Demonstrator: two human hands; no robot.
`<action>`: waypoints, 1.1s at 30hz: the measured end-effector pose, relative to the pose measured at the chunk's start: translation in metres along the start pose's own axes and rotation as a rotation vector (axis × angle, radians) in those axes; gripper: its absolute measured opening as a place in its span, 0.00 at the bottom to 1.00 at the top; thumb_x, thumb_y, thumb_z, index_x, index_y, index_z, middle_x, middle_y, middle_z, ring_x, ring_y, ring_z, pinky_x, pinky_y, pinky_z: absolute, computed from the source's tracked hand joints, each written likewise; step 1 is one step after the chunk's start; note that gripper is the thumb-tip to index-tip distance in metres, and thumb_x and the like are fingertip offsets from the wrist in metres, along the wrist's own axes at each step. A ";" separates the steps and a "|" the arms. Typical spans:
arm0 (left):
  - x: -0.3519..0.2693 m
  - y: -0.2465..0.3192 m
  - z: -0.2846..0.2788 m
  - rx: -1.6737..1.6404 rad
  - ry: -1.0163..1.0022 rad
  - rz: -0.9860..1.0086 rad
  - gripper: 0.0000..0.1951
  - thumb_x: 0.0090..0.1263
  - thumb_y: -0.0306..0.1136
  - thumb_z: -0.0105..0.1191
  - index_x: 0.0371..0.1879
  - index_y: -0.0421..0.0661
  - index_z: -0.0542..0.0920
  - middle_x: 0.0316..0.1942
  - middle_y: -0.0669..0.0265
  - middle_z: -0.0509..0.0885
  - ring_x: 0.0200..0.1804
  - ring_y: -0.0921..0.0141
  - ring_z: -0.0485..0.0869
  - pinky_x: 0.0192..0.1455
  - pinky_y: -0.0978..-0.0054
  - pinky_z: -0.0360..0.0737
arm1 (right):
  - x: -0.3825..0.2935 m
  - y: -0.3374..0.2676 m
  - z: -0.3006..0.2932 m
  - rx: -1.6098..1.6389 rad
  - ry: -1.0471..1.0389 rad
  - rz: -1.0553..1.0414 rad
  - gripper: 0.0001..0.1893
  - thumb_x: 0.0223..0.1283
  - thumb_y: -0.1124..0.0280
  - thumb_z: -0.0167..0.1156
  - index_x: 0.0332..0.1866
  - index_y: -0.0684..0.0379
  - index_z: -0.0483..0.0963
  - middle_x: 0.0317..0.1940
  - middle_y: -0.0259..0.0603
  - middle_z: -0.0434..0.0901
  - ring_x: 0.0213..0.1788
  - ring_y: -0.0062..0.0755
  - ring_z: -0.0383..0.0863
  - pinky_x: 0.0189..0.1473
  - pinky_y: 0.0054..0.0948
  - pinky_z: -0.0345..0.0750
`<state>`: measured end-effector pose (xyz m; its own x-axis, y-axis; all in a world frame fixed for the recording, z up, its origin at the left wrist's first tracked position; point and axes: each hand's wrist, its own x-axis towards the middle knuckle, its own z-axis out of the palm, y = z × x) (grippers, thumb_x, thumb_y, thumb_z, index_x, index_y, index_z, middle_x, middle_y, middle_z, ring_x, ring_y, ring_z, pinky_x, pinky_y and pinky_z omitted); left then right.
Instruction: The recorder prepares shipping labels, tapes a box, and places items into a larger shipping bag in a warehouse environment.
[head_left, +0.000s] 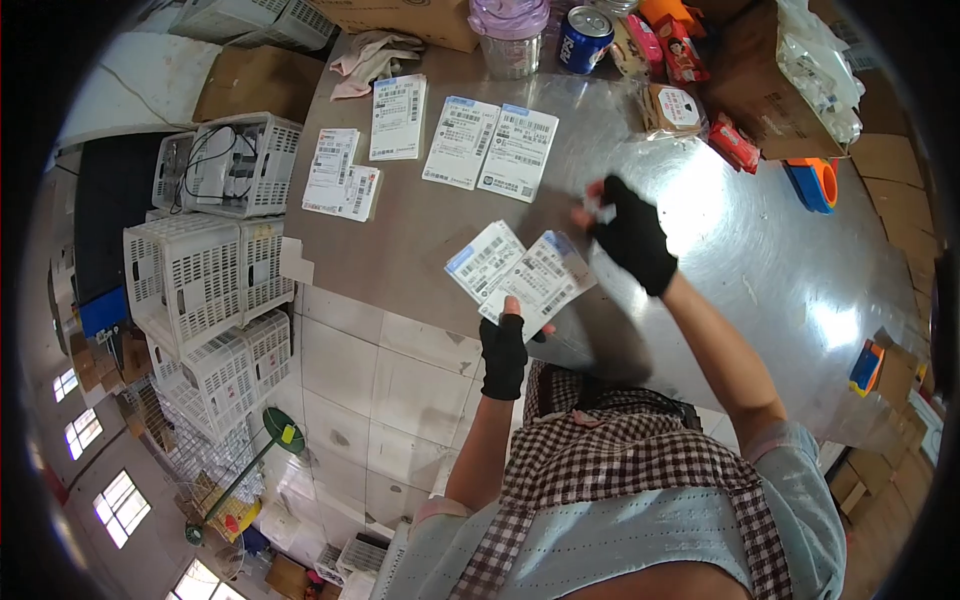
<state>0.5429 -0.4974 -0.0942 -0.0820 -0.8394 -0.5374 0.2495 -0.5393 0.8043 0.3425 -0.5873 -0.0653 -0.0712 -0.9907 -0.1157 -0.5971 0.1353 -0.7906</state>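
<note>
My left hand (504, 352), in a black fingerless glove, grips a fanned sheaf of printed shipping labels (541, 283) at the table's near edge. The thumb presses on top of the sheaf, which spreads into two parts. To its upper right, apart from the labels, my gloved right hand (630, 236) hangs over the table with curled fingers. Those fingertips are blurred, and whether they pinch something is unclear. Beyond the hands lie more label stacks: a pair side by side (519, 154), (461, 142), a stack farther left (398, 118) and an uneven one (339, 176) near the left edge.
On the metal table (720, 322), a lidded plastic jar (514, 41), a Pepsi can (586, 41), snack packs (679, 49) and a cardboard box (772, 82) stand at the back. Tape dispensers (814, 185), (867, 367) are at right. White plastic crates (202, 277) are stacked left of the table.
</note>
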 end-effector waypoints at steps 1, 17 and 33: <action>0.000 0.001 -0.002 0.007 0.019 -0.008 0.18 0.69 0.42 0.40 0.43 0.36 0.71 0.31 0.59 0.81 0.22 0.71 0.80 0.22 0.78 0.75 | 0.026 0.012 0.003 -0.100 0.135 -0.182 0.19 0.47 0.64 0.64 0.42 0.63 0.69 0.34 0.48 0.75 0.38 0.41 0.76 0.39 0.32 0.73; 0.001 0.004 -0.029 0.050 0.146 -0.020 0.19 0.70 0.43 0.40 0.45 0.36 0.70 0.33 0.58 0.80 0.24 0.69 0.80 0.23 0.77 0.75 | 0.148 -0.032 0.038 -0.765 -0.254 0.097 0.33 0.28 0.56 0.71 0.46 0.59 0.73 0.43 0.48 0.75 0.48 0.48 0.73 0.50 0.39 0.73; 0.001 0.011 -0.022 0.041 0.122 0.027 0.18 0.70 0.42 0.40 0.44 0.36 0.71 0.31 0.60 0.81 0.23 0.72 0.80 0.23 0.80 0.75 | 0.111 0.016 -0.024 0.366 -0.356 0.149 0.33 0.40 0.69 0.68 0.56 0.65 0.65 0.38 0.41 0.77 0.35 0.26 0.77 0.32 0.23 0.77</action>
<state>0.5669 -0.5026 -0.0909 0.0424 -0.8403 -0.5405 0.2105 -0.5213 0.8270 0.3057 -0.6951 -0.0763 0.1792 -0.9034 -0.3896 -0.2788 0.3332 -0.9007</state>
